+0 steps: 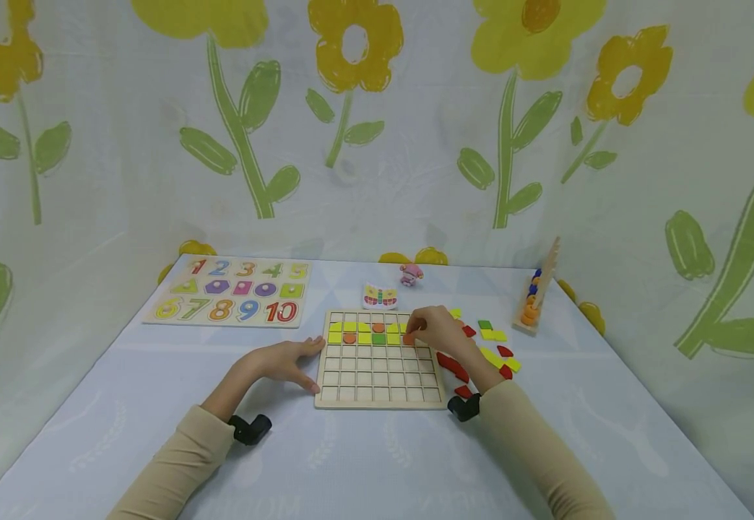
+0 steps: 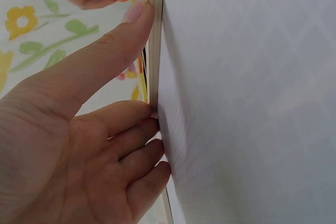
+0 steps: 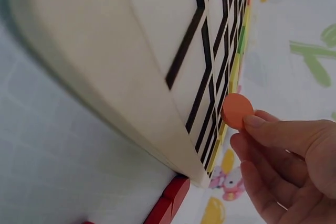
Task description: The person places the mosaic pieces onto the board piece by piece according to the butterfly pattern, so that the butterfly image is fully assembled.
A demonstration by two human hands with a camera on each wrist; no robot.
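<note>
A wooden grid board [image 1: 380, 395] lies on the table, with yellow squares, a green square [image 1: 379, 339] and orange discs in its far rows. My left hand [image 1: 284, 361] rests along the board's left edge, thumb and fingers spread; the left wrist view shows the thumb against the rim. Over the right end of the second row is my right hand [image 1: 440, 328]. Its thumb and fingers pinch an orange disc [image 3: 237, 110], held tilted just above the grid in the right wrist view. Part of the board's far right corner is hidden behind that hand.
Loose red pieces [image 1: 453, 366], yellow pieces and a green square [image 1: 484, 325] lie right of the board. Behind it are a butterfly card [image 1: 380, 297] and a pink figurine [image 1: 411, 274]. A number puzzle [image 1: 227, 290] lies far left; a wooden bead stand [image 1: 536, 296] stands far right.
</note>
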